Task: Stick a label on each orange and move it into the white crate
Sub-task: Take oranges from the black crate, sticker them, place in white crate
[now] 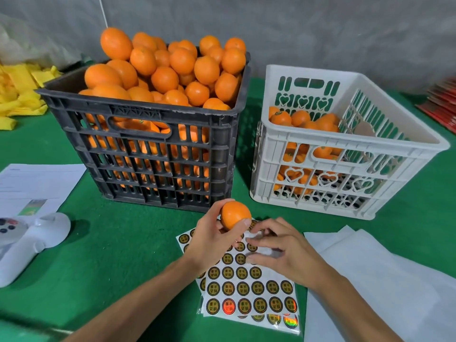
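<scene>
The orange [235, 214] in play is small, round and evenly bright, its skin smooth with a faint dimpling and no label visible on the side facing the camera. The left hand [214, 239] holds it just above the label sheet [249, 290], grip clamped round the fruit with the thumb across its lower front and the fingers behind. It sits in front of the gap between the two crates, near the foot of the black crate [148, 144].

The right hand [276, 245] rests on the upper part of the sheet, its grip loosely curled with the fingertips touching the paper; whether a label is pinched between them cannot be told.

The sheet carries rows of round labels, gold with dark rims and dark characters in the middle, too small to read. One in the bottom full row flashes red, and another on a sheet beneath shows rainbow colours, as holographic foil does.

The black crate is heaped above its rim with oranges. The white crate [345, 154], to its right on the green counter [118, 245], has heart-shaped cut-outs and is partly filled with oranges, some bearing a small dark label. A printed paper [37, 183] with illegible text lies at the left.
</scene>
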Available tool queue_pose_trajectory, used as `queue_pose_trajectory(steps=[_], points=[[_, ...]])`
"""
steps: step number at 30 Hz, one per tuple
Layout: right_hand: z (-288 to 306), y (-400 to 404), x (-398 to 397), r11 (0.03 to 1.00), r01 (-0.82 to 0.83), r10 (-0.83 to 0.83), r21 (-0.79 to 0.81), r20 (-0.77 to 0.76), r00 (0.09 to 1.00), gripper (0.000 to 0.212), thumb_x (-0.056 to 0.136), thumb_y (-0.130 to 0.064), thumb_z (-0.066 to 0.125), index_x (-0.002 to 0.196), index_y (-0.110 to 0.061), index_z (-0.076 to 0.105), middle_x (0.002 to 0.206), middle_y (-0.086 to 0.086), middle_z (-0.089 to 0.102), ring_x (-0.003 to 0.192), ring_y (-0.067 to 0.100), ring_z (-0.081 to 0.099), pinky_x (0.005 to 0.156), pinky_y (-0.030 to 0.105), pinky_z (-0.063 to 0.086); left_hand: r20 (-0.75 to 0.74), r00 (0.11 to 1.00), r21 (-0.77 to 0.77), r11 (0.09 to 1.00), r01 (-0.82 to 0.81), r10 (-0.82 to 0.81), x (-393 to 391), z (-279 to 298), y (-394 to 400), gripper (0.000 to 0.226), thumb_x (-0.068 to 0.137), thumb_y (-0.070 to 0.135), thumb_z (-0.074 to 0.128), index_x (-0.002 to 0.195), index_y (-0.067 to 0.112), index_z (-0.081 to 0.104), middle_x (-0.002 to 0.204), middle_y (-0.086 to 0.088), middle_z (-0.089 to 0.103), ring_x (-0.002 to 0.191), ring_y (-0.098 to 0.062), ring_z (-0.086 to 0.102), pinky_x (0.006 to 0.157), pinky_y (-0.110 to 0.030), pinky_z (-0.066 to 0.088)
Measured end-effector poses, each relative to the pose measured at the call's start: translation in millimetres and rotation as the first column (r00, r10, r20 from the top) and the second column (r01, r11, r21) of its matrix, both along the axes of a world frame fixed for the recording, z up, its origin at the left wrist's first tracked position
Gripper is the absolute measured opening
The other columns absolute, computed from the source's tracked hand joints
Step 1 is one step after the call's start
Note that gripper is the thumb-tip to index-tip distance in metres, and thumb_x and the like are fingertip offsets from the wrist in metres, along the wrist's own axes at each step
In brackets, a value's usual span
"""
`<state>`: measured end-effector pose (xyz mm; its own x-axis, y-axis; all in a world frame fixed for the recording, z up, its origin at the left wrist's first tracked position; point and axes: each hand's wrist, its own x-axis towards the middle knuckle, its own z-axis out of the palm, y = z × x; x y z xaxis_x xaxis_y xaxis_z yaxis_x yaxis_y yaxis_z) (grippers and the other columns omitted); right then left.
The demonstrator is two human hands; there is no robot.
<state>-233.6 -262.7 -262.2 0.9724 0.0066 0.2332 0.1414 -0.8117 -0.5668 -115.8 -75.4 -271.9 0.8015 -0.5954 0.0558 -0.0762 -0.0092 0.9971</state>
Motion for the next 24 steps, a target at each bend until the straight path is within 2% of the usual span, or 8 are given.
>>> queue_pose_trajectory(steps=[3, 6, 8, 11, 14, 19, 22, 24], points=[[0.9, 1.4, 3.0, 0.999, -0.014, 0.015, -0.040, 0.042, 0.999, 0.038, 0.088, -0.059, 0.068, 0.113, -0.032, 0.080, 0.119, -0.022, 0.062, 0.100, 0.002, 0.047, 0.088, 0.026, 0.044, 0.009, 1.000, 0.006, 1.000, -0.002, 0.002, -0.7, 0.4, 0.7, 0.056, 0.079, 0.058, 0.082, 0.128, 0.044, 0.057, 0.091, -0.002, 0.077, 0.070, -0.022, 0.076, 0.067, -0.027, 0.061], [-0.7, 0.2, 2.1, 0.996, -0.027, 0.032, -0.087, 0.053, 0.998, 0.042, 0.087, -0.063, 0.068, 0.113, -0.033, 0.079, 0.120, -0.024, 0.061, 0.099, 0.003, 0.048, 0.087, 0.029, 0.046, 0.000, 1.000, -0.007, 1.000, 0.002, -0.002, -1.4, 2.1, 1.1, 0.057, 0.080, 0.056, 0.082, 0.130, 0.042, 0.057, 0.095, -0.004, 0.076, 0.072, -0.021, 0.076, 0.068, -0.026, 0.060], [-2.1, -0.7, -0.8, 0.999, -0.021, 0.022, -0.050, 0.014, 1.000, 0.051, 0.081, -0.070, 0.071, 0.117, -0.035, 0.077, 0.125, -0.028, 0.057, 0.106, 0.001, 0.048, 0.094, 0.030, 0.044, -0.006, 1.000, -0.020, 1.000, 0.012, -0.013, -2.1, 2.7, 1.9, 0.059, 0.080, 0.054, 0.083, 0.131, 0.039, 0.057, 0.097, -0.005, 0.075, 0.073, -0.021, 0.076, 0.068, -0.027, 0.061], [-4.5, -0.8, -2.5, 0.999, -0.030, 0.032, 0.029, -0.057, 0.998, 0.057, 0.080, -0.072, 0.072, 0.125, -0.038, 0.073, 0.140, -0.032, 0.051, 0.130, 0.002, 0.045, 0.111, 0.038, 0.039, -0.007, 1.000, -0.034, 0.999, 0.011, -0.012, -2.9, 5.4, 3.1, 0.061, 0.080, 0.054, 0.082, 0.132, 0.036, 0.057, 0.099, -0.004, 0.075, 0.072, -0.021, 0.076, 0.067, -0.027, 0.061], [-4.1, 1.5, -1.9, 0.996, -0.023, 0.031, 0.082, -0.098, 0.995, 0.054, 0.083, -0.067, 0.072, 0.127, -0.036, 0.072, 0.143, -0.033, 0.050, 0.137, 0.003, 0.042, 0.114, 0.043, 0.037, 0.004, 1.000, -0.035, 0.999, 0.002, -0.002, -3.2, 6.3, 4.2, 0.058, 0.084, 0.047, 0.082, 0.134, 0.033, 0.057, 0.097, -0.006, 0.075, 0.070, -0.022, 0.075, 0.067, -0.027, 0.061], [-1.6, 5.2, 0.1, 0.998, -0.012, 0.016, 0.067, -0.070, 0.997, 0.042, 0.088, -0.054, 0.071, 0.121, -0.029, 0.077, 0.138, -0.027, 0.058, 0.127, 0.003, 0.047, 0.106, 0.034, 0.042, 0.016, 1.000, -0.031, 0.999, -0.005, 0.006, -3.3, 5.5, 4.6, 0.051, 0.090, 0.037, 0.082, 0.134, 0.034, 0.057, 0.100, -0.005, 0.074, 0.071, -0.022, 0.075, 0.067, -0.027, 0.060], [-2.3, 6.2, -0.2, 0.994, 0.002, 0.002, 0.110, -0.032, 0.999, 0.029, 0.090, -0.043, 0.073, 0.115, -0.029, 0.080, 0.134, -0.024, 0.063, 0.121, 0.005, 0.048, 0.086, 0.017, 0.046, 0.023, 1.000, -0.028, 1.000, 0.000, 0.001, -3.3, 5.7, 4.2, 0.051, 0.089, 0.040, 0.083, 0.133, 0.036, 0.056, 0.101, -0.006, 0.074, 0.071, -0.021, 0.075, 0.067, -0.026, 0.060], [-2.2, 7.7, -0.7, 0.979, 0.029, -0.022, 0.200, -0.038, 0.999, 0.024, 0.090, -0.040, 0.075, 0.111, -0.030, 0.081, 0.130, -0.024, 0.065, 0.121, 0.007, 0.049, 0.082, 0.014, 0.047, 0.034, 0.999, -0.026, 1.000, 0.006, -0.005, -3.3, 5.3, 4.6, 0.053, 0.088, 0.042, 0.083, 0.133, 0.037, 0.056, 0.103, -0.006, 0.073, 0.073, -0.021, 0.076, 0.068, -0.025, 0.060]])
